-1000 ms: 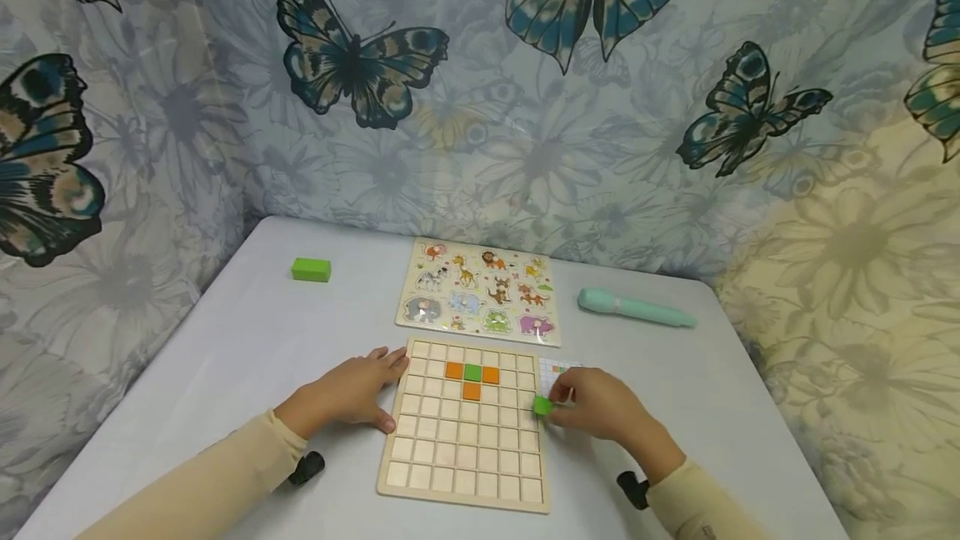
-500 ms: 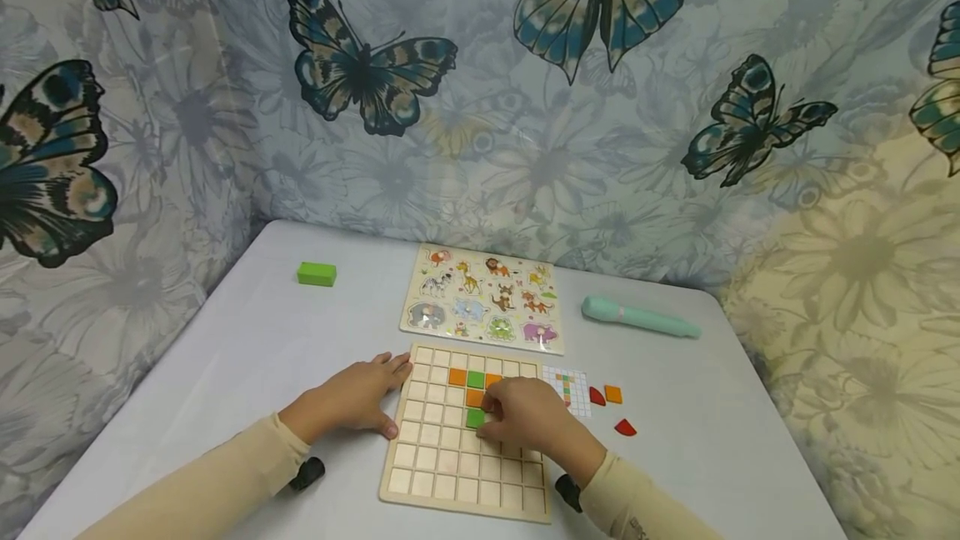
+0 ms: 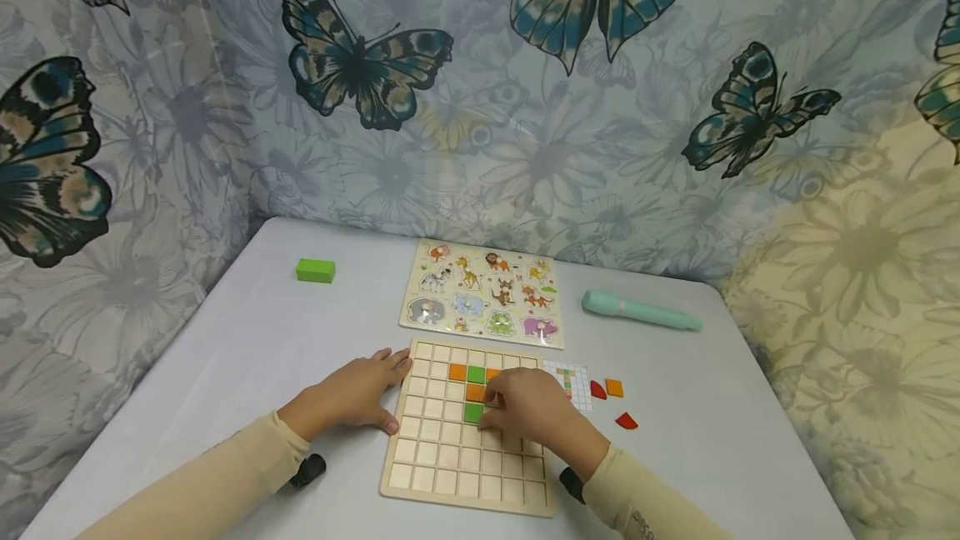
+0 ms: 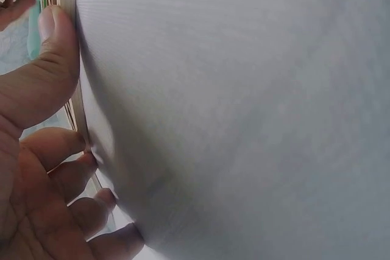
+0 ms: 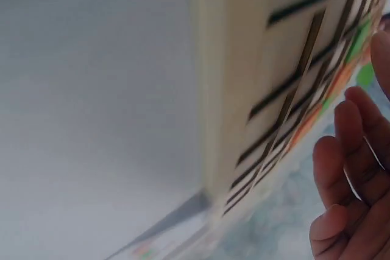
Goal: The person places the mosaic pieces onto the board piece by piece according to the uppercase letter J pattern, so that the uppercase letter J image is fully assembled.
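Observation:
A wooden grid board (image 3: pixel 436 476) lies on the white table. In its upper part sit a green tile (image 3: pixel 476 374) between orange tiles (image 3: pixel 457 372), and another orange tile (image 3: pixel 475 392) below. Under that is a second green square tile (image 3: pixel 473 412) in a cell. My right hand (image 3: pixel 528 408) is over the board, thumb and fingertips pinching at this tile's right edge; the exact contact is partly hidden. My left hand (image 3: pixel 352 390) rests along the board's left edge, fingers spread. In the left wrist view the thumb (image 4: pixel 58 44) touches the rim.
A gridded pattern card (image 3: pixel 581 382) lies partly behind the right hand. Beside it are red quarter-round pieces (image 3: pixel 626 421) and an orange square (image 3: pixel 614 387). Farther back are an animal puzzle (image 3: pixel 480 294), a mint-green wand-shaped object (image 3: pixel 641 310) and a green block (image 3: pixel 316 271).
My right hand has carried the green tile from the board's right edge leftward to the cell below the orange tile. Over the last half second it stays there. My left hand keeps its place.

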